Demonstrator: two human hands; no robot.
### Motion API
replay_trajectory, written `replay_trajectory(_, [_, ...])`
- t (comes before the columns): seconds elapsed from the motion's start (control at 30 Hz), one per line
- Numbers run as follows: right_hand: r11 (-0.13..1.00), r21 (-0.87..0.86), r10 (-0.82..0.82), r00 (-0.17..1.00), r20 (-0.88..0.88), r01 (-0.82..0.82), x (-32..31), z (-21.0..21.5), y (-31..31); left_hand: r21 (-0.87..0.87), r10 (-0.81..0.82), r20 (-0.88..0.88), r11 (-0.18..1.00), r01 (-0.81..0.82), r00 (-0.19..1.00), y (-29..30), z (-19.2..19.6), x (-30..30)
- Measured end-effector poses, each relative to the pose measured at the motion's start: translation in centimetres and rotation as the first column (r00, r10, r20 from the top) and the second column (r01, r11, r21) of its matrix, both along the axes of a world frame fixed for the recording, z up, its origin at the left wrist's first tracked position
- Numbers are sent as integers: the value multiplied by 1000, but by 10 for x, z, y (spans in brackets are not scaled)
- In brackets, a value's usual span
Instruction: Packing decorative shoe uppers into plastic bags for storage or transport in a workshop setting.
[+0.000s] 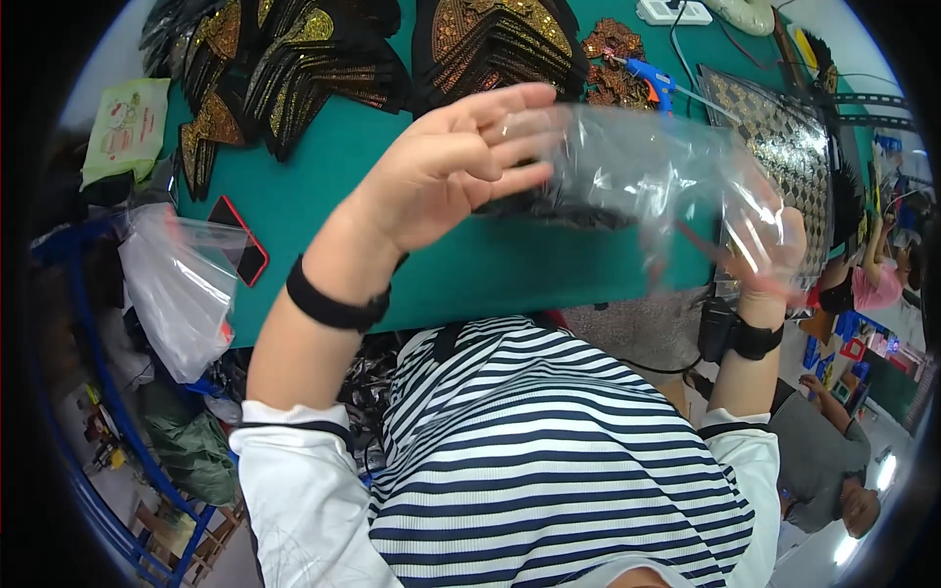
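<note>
A clear plastic bag (637, 167) is stretched in the air between my hands, over the green table. My left hand (451, 162) has its fingers straight and apart, their tips overlapping the bag's left end. At the other end my right hand (769, 240) shows partly through the shiny film, smeared by motion, with the bag held at its fingers. Beneath the bag lies a dark bundle (578, 214), mostly covered by the film and my left hand.
Stacks of black pieces with gold sequins (314, 64) line the table's far side. A blue glue gun (655, 80) lies beside copper-coloured pieces (613, 49). A patterned sheet (774, 132) is at right. Leftward are a red-edged phone (240, 240) and plastic bags (181, 294). Other people are at right.
</note>
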State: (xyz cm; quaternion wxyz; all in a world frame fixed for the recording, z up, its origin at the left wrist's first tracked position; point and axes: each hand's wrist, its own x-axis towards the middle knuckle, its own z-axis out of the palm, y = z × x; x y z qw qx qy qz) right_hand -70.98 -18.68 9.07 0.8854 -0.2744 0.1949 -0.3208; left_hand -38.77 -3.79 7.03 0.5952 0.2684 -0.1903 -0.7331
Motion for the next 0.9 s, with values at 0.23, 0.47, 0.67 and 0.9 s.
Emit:
replay_trajectory(0.23, [994,-21,109,943,314,-108,30,-18,-20,120,17,666,984,-130,745,-45,-15,29])
replay_trajectory(0.47, [985,-107,-162,934,-317,135,50,-9,-60,-162,169,981,984,-80,90,-102,-21,76])
replay_trajectory(0.67, [950,-303,-271,673,-688,73,53,-16,-104,-32,77,835,995,-92,545,-126,-42,93])
replay_trajectory(0.9, [891,-374,-453,579,-678,259,89,-35,-128,56,-24,785,998,-33,620,-156,-49,102])
